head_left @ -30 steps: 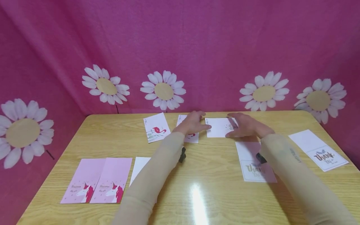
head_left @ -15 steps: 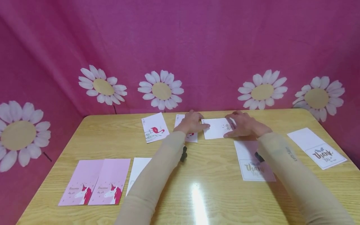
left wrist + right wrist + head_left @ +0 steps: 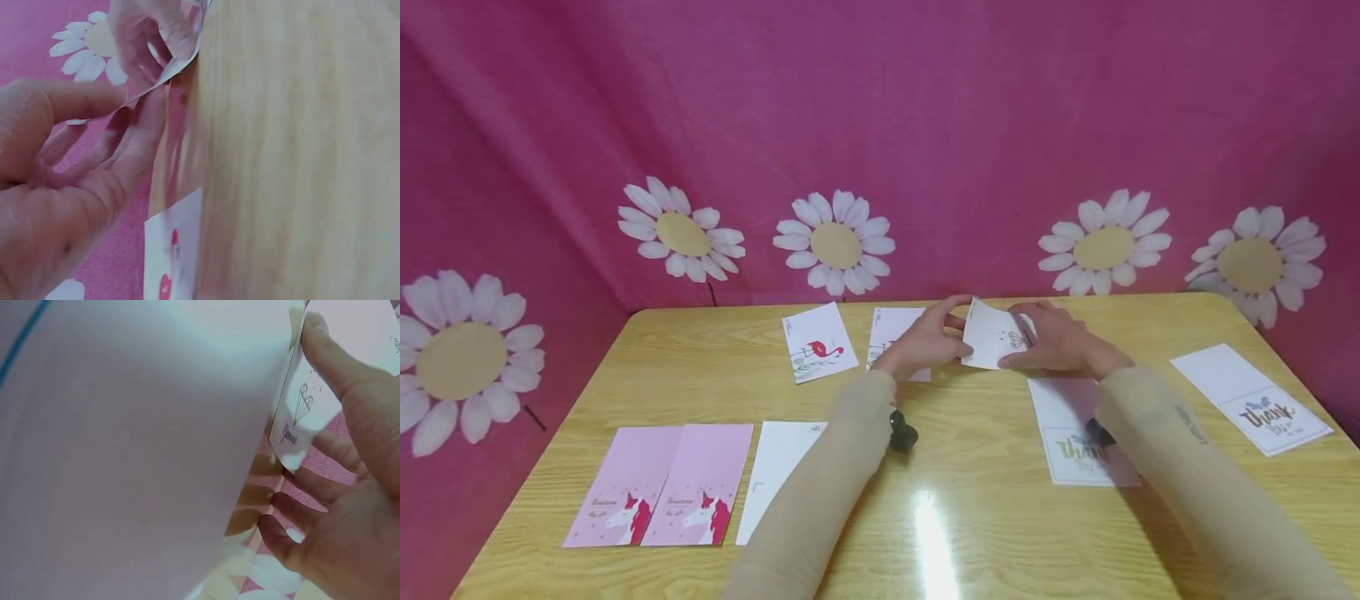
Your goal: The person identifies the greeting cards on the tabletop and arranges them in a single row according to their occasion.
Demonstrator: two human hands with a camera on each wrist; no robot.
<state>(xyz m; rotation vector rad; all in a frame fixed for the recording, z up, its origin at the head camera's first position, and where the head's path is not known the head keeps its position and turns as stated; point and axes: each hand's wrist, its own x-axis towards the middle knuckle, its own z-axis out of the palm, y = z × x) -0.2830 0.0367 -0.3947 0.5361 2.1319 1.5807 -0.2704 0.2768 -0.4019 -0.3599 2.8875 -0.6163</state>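
Observation:
Near the table's far edge, a white card with a small diamond drawing (image 3: 992, 335) is held between both hands, its left end raised and bent. My left hand (image 3: 925, 337) pinches that end, thumb on top and fingers underneath, as the left wrist view shows the card (image 3: 182, 64) edge-on. At the other end, my right hand (image 3: 1060, 337) grips the card across its width. The right wrist view has the thumb along one side of the card (image 3: 337, 344) and fingertips at the opposite side. My left hand partly covers a flamingo card (image 3: 898, 321).
Another flamingo card (image 3: 820, 343) lies to the left. Two pink unicorn cards (image 3: 700, 483) and a white card (image 3: 775, 467), partly under the left sleeve, are at front left. Thank-you cards lie below the right hand (image 3: 1078, 433) and at far right (image 3: 1255, 400). A pink daisy-print cloth (image 3: 925, 150) hangs behind.
The diamond card lay flat; its left end is now lifted and curved. My left hand has moved right onto that end, uncovering more of the flamingo card. My right hand stays nearly in place.

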